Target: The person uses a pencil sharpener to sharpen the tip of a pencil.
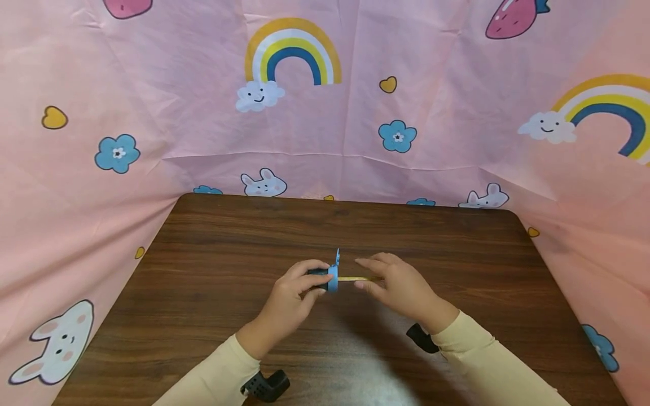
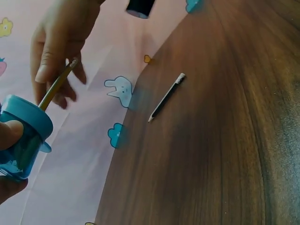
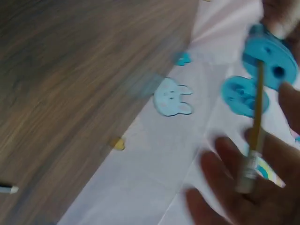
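**Operator:** Holding the blue sharpener (image 1: pixel 331 277) above the middle of the wooden table (image 1: pixel 213 316), the left hand (image 1: pixel 290 299) has its fingers curled round the dark body. Is that grip adequate?

**Technician:** Yes. Thumb and fingers clamp the body, and the blue cap faces the right hand (image 1: pixel 398 287). Keep the body level so the inlet stays in line with the yellow pencil (image 1: pixel 355 278).

**Operator:** Where does the pencil sit?

**Technician:** Its tip is seated in the sharpener's opening, and the shaft runs out horizontally into the right hand. The right wrist view shows the fingers (image 3: pixel 220 159) behind the pencil's rear end; blur prevents confirming a firm pinch, though the fingers appear loosely extended.

**Operator:** What does the step require?

**Technician:** In my judgement, pinch the shaft near its end, push lightly along the axis, and rotate evenly. Avoid bending force; the point may snap.

**Operator:** Anything else nearby?

**Technician:** A second, dark pencil (image 2: pixel 167 97) lies on the table, well apart.
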The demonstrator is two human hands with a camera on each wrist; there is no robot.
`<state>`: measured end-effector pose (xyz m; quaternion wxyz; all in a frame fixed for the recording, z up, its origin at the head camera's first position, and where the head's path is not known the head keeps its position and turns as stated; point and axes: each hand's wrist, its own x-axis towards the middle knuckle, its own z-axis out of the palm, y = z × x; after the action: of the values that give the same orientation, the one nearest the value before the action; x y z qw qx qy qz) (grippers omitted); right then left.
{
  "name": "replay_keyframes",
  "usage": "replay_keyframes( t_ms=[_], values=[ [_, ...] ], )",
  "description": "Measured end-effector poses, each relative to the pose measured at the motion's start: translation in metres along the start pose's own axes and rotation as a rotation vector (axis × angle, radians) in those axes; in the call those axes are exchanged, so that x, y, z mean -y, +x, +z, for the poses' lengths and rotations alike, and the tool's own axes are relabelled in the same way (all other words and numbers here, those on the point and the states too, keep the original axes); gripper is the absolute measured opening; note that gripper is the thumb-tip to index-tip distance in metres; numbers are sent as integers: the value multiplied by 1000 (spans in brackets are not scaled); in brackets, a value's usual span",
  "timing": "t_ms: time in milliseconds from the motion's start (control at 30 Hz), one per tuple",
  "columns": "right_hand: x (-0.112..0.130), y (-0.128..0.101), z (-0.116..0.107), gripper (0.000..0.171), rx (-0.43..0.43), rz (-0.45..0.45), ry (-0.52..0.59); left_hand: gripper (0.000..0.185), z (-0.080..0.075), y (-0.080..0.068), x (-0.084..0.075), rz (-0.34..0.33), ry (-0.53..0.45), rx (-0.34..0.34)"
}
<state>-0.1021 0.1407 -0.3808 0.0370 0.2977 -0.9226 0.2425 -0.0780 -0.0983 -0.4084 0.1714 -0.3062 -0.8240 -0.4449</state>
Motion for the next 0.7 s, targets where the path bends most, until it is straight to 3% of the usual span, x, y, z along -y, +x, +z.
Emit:
replay_keyframes(
  t_ms=[100,167,267,333,400,500,600,700],
  values=[
    [-5,-4,8,47,-229,-204,-211,33,-3,1,-1,-82,-36,-3],
    [-10,-5,13,37,-350,-342,-302,34,-5,2,-1,-118,-63,-5],
    [-16,-6,21,17,-483,-506,-380,34,-7,3,-3,-168,-103,-3],
    [-17,-7,24,23,-547,-559,-420,34,-7,4,-4,-200,-123,6],
    [-16,-7,26,30,-588,-581,-423,34,-7,5,-6,-229,-128,16],
    [-13,-7,26,27,-580,-551,-375,34,-7,5,-7,-226,-119,32],
    [-8,-7,24,7,-518,-475,-267,34,-8,4,-6,-162,-72,49],
    [-3,-7,19,14,-375,-335,-103,34,-8,3,-5,-51,4,60]
  ],
)
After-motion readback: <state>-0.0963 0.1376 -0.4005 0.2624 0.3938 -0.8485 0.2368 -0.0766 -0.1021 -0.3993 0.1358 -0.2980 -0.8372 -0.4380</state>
